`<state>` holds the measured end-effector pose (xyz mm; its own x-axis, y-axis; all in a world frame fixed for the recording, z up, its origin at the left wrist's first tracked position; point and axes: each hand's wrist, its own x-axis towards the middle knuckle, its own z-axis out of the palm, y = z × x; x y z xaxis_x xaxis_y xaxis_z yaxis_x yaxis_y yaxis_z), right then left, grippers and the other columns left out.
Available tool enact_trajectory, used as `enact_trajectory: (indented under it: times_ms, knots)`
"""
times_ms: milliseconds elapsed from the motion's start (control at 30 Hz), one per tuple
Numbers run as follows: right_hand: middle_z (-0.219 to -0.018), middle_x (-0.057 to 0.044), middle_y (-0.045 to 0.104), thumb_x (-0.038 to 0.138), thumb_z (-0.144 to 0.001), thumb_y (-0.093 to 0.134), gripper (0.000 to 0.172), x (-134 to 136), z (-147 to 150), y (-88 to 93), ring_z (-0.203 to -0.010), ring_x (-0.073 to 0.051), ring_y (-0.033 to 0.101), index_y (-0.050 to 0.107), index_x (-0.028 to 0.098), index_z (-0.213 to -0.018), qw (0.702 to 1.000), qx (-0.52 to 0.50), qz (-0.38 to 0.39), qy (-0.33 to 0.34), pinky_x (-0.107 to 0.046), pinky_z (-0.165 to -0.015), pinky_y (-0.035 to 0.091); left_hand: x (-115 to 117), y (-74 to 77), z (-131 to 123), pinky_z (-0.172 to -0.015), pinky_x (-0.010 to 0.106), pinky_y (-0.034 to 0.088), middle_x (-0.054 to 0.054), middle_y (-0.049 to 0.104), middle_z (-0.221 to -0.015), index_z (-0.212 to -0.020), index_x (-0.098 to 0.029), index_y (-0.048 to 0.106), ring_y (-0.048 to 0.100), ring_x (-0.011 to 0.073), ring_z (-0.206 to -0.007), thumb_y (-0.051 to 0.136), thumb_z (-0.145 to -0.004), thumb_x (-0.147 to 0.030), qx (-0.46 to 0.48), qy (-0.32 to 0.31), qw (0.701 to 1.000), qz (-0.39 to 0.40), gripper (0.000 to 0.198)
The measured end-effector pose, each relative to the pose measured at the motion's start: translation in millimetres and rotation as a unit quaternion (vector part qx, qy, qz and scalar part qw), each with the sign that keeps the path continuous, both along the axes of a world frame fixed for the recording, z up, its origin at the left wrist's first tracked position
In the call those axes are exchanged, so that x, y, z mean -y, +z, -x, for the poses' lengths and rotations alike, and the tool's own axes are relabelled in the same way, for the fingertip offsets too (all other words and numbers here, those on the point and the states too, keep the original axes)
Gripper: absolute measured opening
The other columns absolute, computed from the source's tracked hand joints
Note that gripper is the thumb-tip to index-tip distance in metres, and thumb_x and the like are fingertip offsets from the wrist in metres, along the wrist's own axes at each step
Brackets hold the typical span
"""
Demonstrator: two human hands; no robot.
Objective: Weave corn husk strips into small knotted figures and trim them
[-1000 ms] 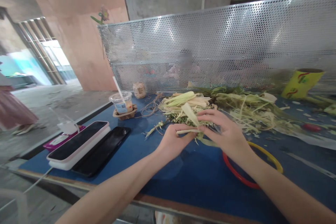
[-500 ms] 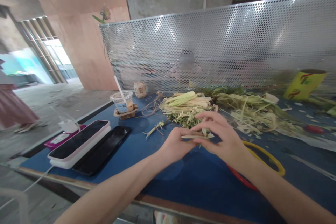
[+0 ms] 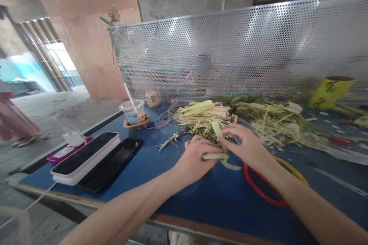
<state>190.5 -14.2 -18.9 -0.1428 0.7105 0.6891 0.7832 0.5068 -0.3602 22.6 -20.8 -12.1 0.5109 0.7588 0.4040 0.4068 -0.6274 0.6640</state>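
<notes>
My left hand [image 3: 197,160] is closed, with a folded pale corn husk strip [image 3: 214,156] in its fingers. A loose greenish end of that strip hangs toward the right. Right beside it, my right hand [image 3: 244,142] pinches a pale green husk piece [image 3: 216,128] that points upward. Whether the two pieces are joined is hidden by the fingers. Just beyond the hands lie a heap of small dried green sprigs [image 3: 198,128] and a stack of flat corn husks [image 3: 204,110]. Below my right forearm are a red ring [image 3: 263,196] and a yellow ring [image 3: 296,170].
Two phones [image 3: 112,164] and a purple packet [image 3: 69,153] lie at left. A lidded drink cup [image 3: 132,113] sits in a cardboard holder near tangled twine [image 3: 166,116]. Loose husks [image 3: 267,116] and a yellow tube [image 3: 330,92] are at right. A perforated metal screen [image 3: 230,53] stands behind.
My left hand has turned over, its knuckles now facing up around the husk strip. My right hand has moved slightly right and down and now holds a husk piece upright.
</notes>
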Motion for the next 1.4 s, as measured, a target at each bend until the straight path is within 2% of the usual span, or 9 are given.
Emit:
enact_trajectory:
  times_ms: [67, 167, 333, 500, 633, 900, 1133, 1300, 1400]
  knots:
    - [-0.093, -0.005, 0.065, 0.030, -0.077, 0.053, 0.017, 4.1, 2.1, 5.8, -0.084, -0.022, 0.060, 0.065, 0.023, -0.088, 0.999, -0.031, 0.025, 0.028, -0.034, -0.071, 0.045, -3.3, -1.7, 0.3, -0.073, 0.028, 0.040, 0.004, 0.069, -0.080, -0.081, -0.020, 0.071, 0.055, 0.0168, -0.076, 0.055, -0.072, -0.021, 0.063, -0.023, 0.993, 0.099, 0.018]
    - [-0.092, -0.003, 0.064, 0.018, -0.084, 0.044, 0.026, 12.0, 3.0, 13.9, -0.088, -0.018, 0.056, 0.063, 0.028, -0.098, 0.992, 0.005, 0.015, 0.128, -0.034, -0.076, 0.041, -7.9, -5.9, 1.0, -0.064, 0.025, 0.041, 0.006, 0.067, -0.073, -0.079, -0.013, 0.069, 0.056, 0.0149, -0.067, 0.061, -0.069, -0.031, 0.170, -0.002, 0.952, 0.253, 0.023]
    - [-0.086, -0.005, 0.057, 0.014, -0.083, 0.045, 0.032, 20.3, 1.1, 19.5, -0.087, -0.018, 0.048, 0.058, 0.027, -0.109, 0.971, 0.105, -0.035, 0.214, -0.037, -0.076, 0.036, -10.4, -9.1, 1.6, -0.061, 0.022, 0.039, 0.001, 0.064, -0.065, -0.073, -0.013, 0.068, 0.053, 0.0106, -0.062, 0.070, -0.058, -0.029, 0.265, 0.012, 0.903, 0.339, 0.022]
    - [-0.078, -0.003, 0.058, 0.021, -0.079, 0.056, 0.016, 21.5, 1.5, 22.2, -0.081, -0.017, 0.046, 0.066, 0.028, -0.089, 0.970, 0.099, -0.083, 0.206, -0.036, -0.074, 0.034, -9.7, -3.0, 3.2, -0.062, 0.023, 0.039, 0.002, 0.064, -0.063, -0.069, -0.012, 0.069, 0.053, 0.0119, -0.062, 0.065, -0.058, -0.017, 0.272, -0.024, 0.894, 0.356, 0.012]
    - [-0.075, -0.001, 0.062, 0.023, -0.079, 0.056, 0.012, 20.6, 1.7, 25.0, -0.081, -0.018, 0.047, 0.067, 0.027, -0.077, 0.974, 0.100, -0.062, 0.194, -0.037, -0.074, 0.032, -9.6, 0.5, 4.0, -0.062, 0.022, 0.038, 0.002, 0.065, -0.066, -0.069, -0.012, 0.070, 0.052, 0.0122, -0.065, 0.056, -0.062, -0.013, 0.256, -0.033, 0.915, 0.310, 0.016]
    - [-0.078, -0.002, 0.063, 0.013, -0.082, 0.050, 0.024, 15.0, -3.8, 21.6, -0.076, -0.015, 0.051, 0.066, 0.028, -0.093, 0.979, 0.087, -0.066, 0.175, -0.034, -0.070, 0.035, -12.9, -2.2, 1.7, -0.066, 0.023, 0.038, 0.000, 0.061, -0.062, -0.068, -0.012, 0.067, 0.050, 0.0119, -0.065, 0.062, -0.065, -0.024, 0.247, -0.022, 0.928, 0.278, 0.014]
    - [-0.074, -0.002, 0.062, 0.023, -0.079, 0.057, 0.009, 17.8, -4.0, 22.9, -0.073, -0.015, 0.050, 0.065, 0.022, -0.082, 0.967, 0.151, -0.122, 0.164, -0.036, -0.071, 0.032, -12.4, -2.6, 1.7, -0.067, 0.024, 0.039, 0.001, 0.062, -0.062, -0.073, -0.012, 0.069, 0.051, 0.0129, -0.065, 0.060, -0.065, -0.022, 0.245, -0.015, 0.927, 0.283, 0.016]
    - [-0.079, -0.002, 0.064, 0.016, -0.083, 0.051, 0.017, 14.9, -6.0, 20.7, -0.075, -0.014, 0.051, 0.059, 0.020, -0.097, 0.963, 0.168, -0.138, 0.157, -0.035, -0.073, 0.032, -10.8, -1.2, 0.5, -0.069, 0.025, 0.039, 0.001, 0.062, -0.063, -0.073, -0.012, 0.069, 0.051, 0.0120, -0.065, 0.062, -0.065, -0.025, 0.249, -0.025, 0.920, 0.300, 0.017]
    - [-0.079, -0.003, 0.063, 0.017, -0.084, 0.049, 0.014, 14.8, -6.4, 20.9, -0.076, -0.014, 0.050, 0.060, 0.019, -0.092, 0.961, 0.173, -0.134, 0.169, -0.034, -0.072, 0.033, -11.8, -2.3, 0.0, -0.068, 0.025, 0.039, 0.001, 0.061, -0.063, -0.070, -0.011, 0.068, 0.051, 0.0119, -0.064, 0.062, -0.065, -0.025, 0.245, -0.012, 0.923, 0.295, 0.016]
